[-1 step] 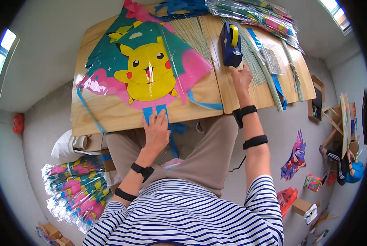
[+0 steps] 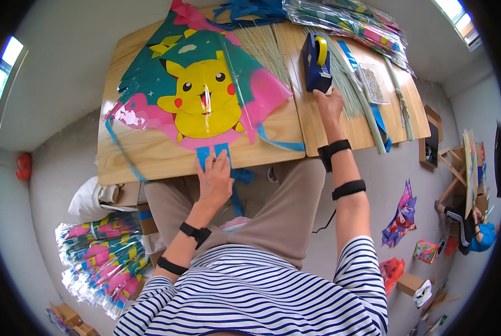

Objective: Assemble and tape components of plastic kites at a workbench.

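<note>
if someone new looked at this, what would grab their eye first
Probably the big teal and pink sheet with its yellow cartoon figure, spread over the left part of the wooden table. Next might come the dark blue tape dispenser to its right, with the right hand at its near end, and the blue strips at the sheet's lower edge, under the left hand's fingers.

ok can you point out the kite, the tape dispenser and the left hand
Kite (image 2: 202,89): head view, on its printed yellow middle.
Tape dispenser (image 2: 312,70): head view, on its dark blue body.
Left hand (image 2: 215,181): head view, on the back of the hand.
</note>
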`<state>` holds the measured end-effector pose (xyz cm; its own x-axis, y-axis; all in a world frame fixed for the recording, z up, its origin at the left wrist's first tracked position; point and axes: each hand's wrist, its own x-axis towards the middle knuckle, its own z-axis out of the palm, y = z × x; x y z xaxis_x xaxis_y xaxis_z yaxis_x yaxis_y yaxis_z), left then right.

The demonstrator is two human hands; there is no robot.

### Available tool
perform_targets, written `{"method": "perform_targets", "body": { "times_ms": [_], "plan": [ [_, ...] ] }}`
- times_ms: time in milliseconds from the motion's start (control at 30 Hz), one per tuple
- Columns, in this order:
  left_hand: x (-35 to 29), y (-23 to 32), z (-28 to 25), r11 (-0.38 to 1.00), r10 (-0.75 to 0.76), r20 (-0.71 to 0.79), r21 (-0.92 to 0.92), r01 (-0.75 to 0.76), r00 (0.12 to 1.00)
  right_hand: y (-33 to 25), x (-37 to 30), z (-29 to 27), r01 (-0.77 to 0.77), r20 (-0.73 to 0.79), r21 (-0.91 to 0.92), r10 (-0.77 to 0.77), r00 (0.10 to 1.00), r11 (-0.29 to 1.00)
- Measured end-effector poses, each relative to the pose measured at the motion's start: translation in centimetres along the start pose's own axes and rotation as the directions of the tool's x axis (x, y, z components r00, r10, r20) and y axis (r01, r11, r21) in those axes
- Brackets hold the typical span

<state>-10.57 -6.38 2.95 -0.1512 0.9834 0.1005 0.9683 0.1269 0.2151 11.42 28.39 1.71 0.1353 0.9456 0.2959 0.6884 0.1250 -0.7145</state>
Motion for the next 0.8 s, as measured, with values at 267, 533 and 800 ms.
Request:
{"method": "perform_targets", "body": {
  "times_ms": [267,533,800],
  "plan": [
    [0.0,0.4,0.2,0.999,0.001,-0.035,-0.051,-0.003,0.999,-0.6,6.9,1.7,-0.135,0.022,-0.021,0.136,0.99,0.991],
    [-1.0,-0.4,0.4,0.998,-0.032,-0.06,-0.063,0.029,0.998,-6.6,-3.8,0.6,-0.061,0.317,0.4,-0.075,0.946,0.914],
    [-1.1,-0.4,1.7,0.999,-0.044,-0.124,-0.031,0.041,0.991,-12.4,-19.0,3.8,0.231,0.664,0.188,-0.297,0.687,0.955]
  ]
}}
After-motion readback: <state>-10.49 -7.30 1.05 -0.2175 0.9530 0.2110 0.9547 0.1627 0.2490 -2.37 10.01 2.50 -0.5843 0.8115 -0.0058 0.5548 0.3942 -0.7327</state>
